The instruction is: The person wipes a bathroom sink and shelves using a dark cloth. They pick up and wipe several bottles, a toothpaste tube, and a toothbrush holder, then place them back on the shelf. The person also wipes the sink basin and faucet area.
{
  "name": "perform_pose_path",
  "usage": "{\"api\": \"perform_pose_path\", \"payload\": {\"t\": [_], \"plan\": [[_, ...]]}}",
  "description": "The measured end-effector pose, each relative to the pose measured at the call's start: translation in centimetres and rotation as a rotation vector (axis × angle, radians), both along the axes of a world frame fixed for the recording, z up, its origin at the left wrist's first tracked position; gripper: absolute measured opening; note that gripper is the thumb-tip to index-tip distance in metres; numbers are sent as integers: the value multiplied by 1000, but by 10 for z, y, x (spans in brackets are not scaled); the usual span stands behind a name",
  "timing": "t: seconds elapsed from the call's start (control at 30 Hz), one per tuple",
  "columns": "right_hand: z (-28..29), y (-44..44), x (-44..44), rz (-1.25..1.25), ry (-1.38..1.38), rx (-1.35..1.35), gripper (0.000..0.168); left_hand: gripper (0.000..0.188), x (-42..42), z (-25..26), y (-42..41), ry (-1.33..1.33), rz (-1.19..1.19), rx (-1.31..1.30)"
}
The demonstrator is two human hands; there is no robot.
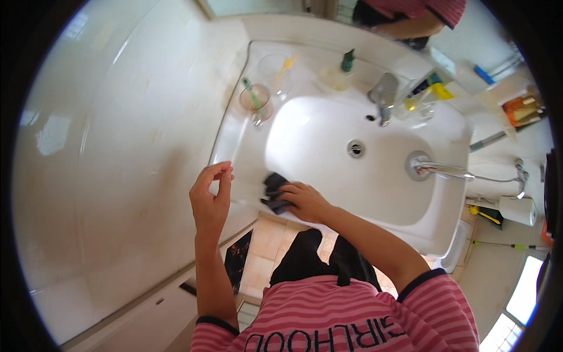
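In my right hand [305,202] is a bunched dark cloth [275,193], pressed on the front left rim of the white washbasin [250,176]. My left hand [212,185] is raised near the basin's left edge, thumb and fingertips close together, with nothing visible between them. Several centimetres or more beyond it, a pinkish cup [256,103] holding a green toothbrush [251,93] stands on the back left ledge. The basin's inside shows a metal drain [356,148] and no standing water that I can make out.
Behind the basin's bowl stand a clear cup [283,81], a green-topped pump bottle [347,66], a chrome faucet [385,97] and a yellow tube [433,93]. A handheld shower head [440,168] lies over the right side. A tiled wall [132,167] rises at left; a mirror [272,6] is behind.
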State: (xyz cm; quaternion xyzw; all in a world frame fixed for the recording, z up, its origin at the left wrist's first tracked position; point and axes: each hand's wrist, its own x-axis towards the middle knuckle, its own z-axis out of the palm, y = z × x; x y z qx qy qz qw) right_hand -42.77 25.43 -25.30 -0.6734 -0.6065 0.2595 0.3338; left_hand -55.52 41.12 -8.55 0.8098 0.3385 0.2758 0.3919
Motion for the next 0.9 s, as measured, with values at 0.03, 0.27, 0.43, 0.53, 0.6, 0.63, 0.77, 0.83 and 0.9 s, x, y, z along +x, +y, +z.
{"api": "perform_pose_path", "payload": {"t": [0.03, 0.27, 0.43, 0.53, 0.6, 0.63, 0.77, 0.83, 0.9], "plan": [[1, -29, 16, -109, 50, -97, 24, 12, 8, -2, -4, -25, -24, -36], [35, -177, 117, -512, 55, -316, 26, 36, 82, -6, -36, 436, -743, -168], [92, -208, 146, -805, 498, -369, 19, 39, 147, -56, -59, 86, -977, -1288], [62, -216, 137, -636, -116, -323, 22, 43, 156, -110, -103, 994, -1066, 672], [79, -222, 148, -744, 228, -230, 24, 41, 183, -103, -109, 945, -1224, 388], [91, -232, 151, -719, 90, -101, 27, 40, 188, -74, -132, 738, -1102, 21], [170, -265, 179, -717, 737, 96, 44, 36, 221, 8, -173, 198, -1008, 106], [214, -282, 202, -692, 776, 221, 43, 29, 241, 72, -196, -61, -958, -56], [254, -302, 226, -665, 868, 346, 42, 27, 265, 125, -212, -238, -931, -8]]}}
